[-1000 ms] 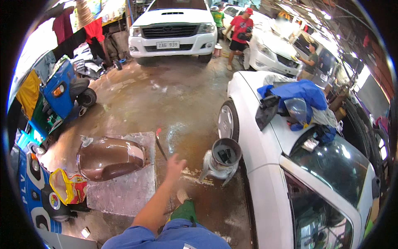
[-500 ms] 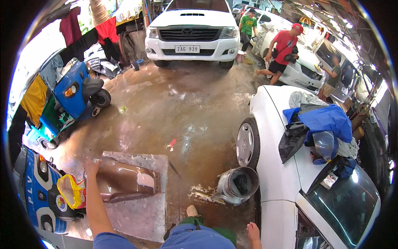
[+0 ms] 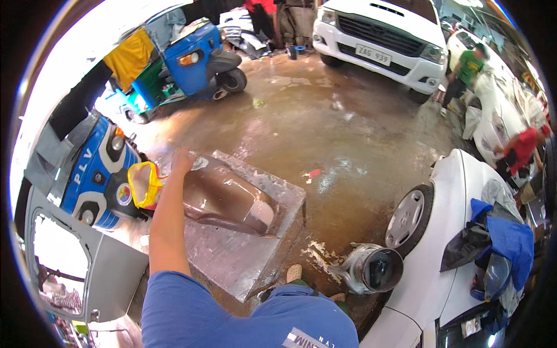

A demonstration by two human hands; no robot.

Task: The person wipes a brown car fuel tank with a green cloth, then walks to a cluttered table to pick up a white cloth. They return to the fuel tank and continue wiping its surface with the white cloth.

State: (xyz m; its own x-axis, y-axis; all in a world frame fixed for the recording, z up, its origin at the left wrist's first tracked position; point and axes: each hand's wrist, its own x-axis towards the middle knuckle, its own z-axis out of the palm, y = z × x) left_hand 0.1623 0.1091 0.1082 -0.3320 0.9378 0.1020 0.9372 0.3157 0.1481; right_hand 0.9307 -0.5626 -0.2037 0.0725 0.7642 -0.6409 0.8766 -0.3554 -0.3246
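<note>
A glossy brown curved body panel (image 3: 223,191) with a pale patch at its near right end lies on a grey, paint-worn slab (image 3: 243,269). My left arm reaches forward, and my left hand (image 3: 184,160) is at the panel's far left end, beside a whitish smear. Its fingers are too small and blurred to tell whether they hold anything. Just left of that forearm is a yellow plastic bag (image 3: 144,184) with red markings. My right hand is out of view.
A paint-streaked bucket (image 3: 383,269) with dark contents stands right of my feet, close to a white car (image 3: 458,174) with cloths on it. Blue three-wheelers (image 3: 197,58) stand at left, a grey vehicle door (image 3: 116,272) nearer. Two people are by the far right cars.
My view has swung left, so the slab and panel sit further right and the grey door appears. My right hand has left the picture. My left hand stays at the panel's far end.
</note>
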